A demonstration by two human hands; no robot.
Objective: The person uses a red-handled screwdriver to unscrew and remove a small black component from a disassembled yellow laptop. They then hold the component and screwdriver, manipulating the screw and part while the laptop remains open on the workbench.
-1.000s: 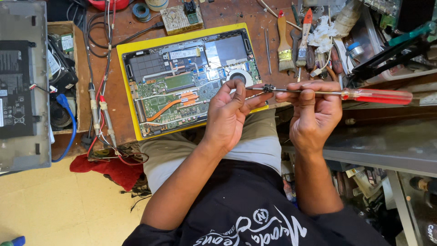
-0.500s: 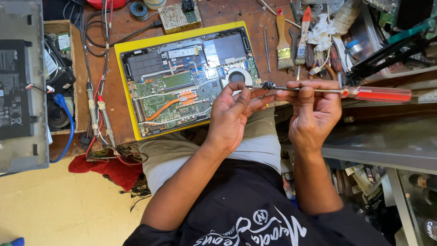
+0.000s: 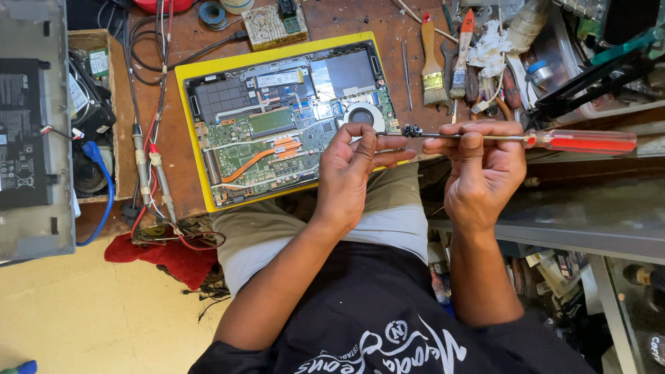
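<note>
A: Screwdriver, long thin steel shaft with a clear red handle, is recorded lying level across the right of centre of the frame. How is it held?

B: The shaft is pinched under the fingers and thumb of the right hand, with the handle left free and pointing to the right edge. The tip is met by the left hand, whose fingertips are closed on the shaft end just beside a cluster of small dark screws clinging to the metal.

A: Handling properties to be entered?

B: The tool is judged light and stiff, the handle smooth but easily gripped. The screws are judged tiny and easily dropped; they seem to be held only by magnetism, so a pinch directly at the cluster is advised, with the shaft kept level.

A: Surroundings to be listed?

B: An opened laptop with a yellow rim, circuit board, copper heat pipe and fan exposed, is logged at upper centre on a wooden bench. Two paintbrushes are noted at upper right, red and black probe leads at left, and a grey laptop cover with its battery at the far left edge.
</note>
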